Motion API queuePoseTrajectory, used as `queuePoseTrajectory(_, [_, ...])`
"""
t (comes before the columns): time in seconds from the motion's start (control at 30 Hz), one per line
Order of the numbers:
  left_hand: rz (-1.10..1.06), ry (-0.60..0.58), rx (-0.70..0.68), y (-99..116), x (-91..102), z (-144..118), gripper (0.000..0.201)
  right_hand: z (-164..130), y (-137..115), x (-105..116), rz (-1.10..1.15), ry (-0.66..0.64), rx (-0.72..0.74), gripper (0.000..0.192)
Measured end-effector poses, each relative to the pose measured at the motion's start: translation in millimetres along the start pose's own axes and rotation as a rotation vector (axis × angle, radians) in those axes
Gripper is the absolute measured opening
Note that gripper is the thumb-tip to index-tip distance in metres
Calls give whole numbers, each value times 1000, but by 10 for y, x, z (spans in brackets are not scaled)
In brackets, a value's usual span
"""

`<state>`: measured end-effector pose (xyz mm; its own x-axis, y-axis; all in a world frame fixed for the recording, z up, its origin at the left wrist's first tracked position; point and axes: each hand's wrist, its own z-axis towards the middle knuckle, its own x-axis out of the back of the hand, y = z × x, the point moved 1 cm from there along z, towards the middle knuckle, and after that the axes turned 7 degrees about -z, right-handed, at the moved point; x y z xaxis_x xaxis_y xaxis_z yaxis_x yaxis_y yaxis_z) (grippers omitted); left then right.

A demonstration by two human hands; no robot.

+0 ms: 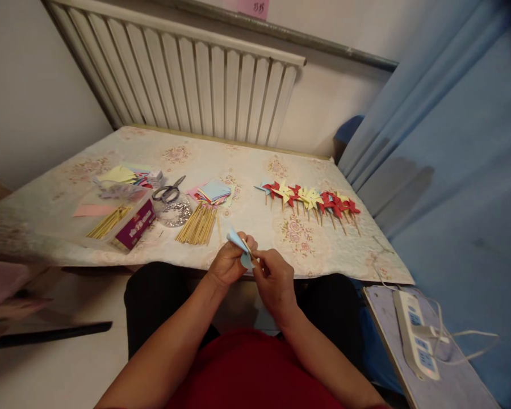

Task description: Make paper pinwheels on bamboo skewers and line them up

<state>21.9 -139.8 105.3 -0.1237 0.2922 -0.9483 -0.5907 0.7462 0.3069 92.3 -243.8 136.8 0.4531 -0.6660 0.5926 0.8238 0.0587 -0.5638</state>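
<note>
My left hand (229,263) and my right hand (275,279) meet just below the table's near edge, both pinching a folded light blue paper piece (240,245). A thin stick end shows between the fingers by the paper. On the table beyond lie a bundle of wooden sticks (198,224), a stack of coloured paper squares (215,191) and a row of finished red, yellow and blue pinwheels (310,200).
Scissors (169,192) rest on a round glittery lid. A purple box (133,224) with more sticks sits at the left, with paper scraps (118,176) behind it. A radiator (204,79) lines the wall. A power strip (417,335) lies on a board at my right.
</note>
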Motion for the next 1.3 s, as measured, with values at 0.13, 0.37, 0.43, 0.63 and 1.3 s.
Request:
queuePoseTrajectory(0.13, [1,22,1,2,18,-7,31,-15,6,-24,-57,4,38,18])
queuePoseTrajectory(0.37, [0,17,22,6,33,-2,30,-27,17,-38,-136,-18,44,19])
queuePoseTrajectory(0.43, [6,36,35,8,39,-2,30,-30,20,-39,-147,-35,35,20])
queuePoseTrajectory(0.63, [15,61,41,12,63,-6,32,-38,27,-57,-147,-53,30,20])
queuePoseTrajectory(1.3, [168,143,-30,46,50,25,26,-41,142,-108,114,-104,-284,9])
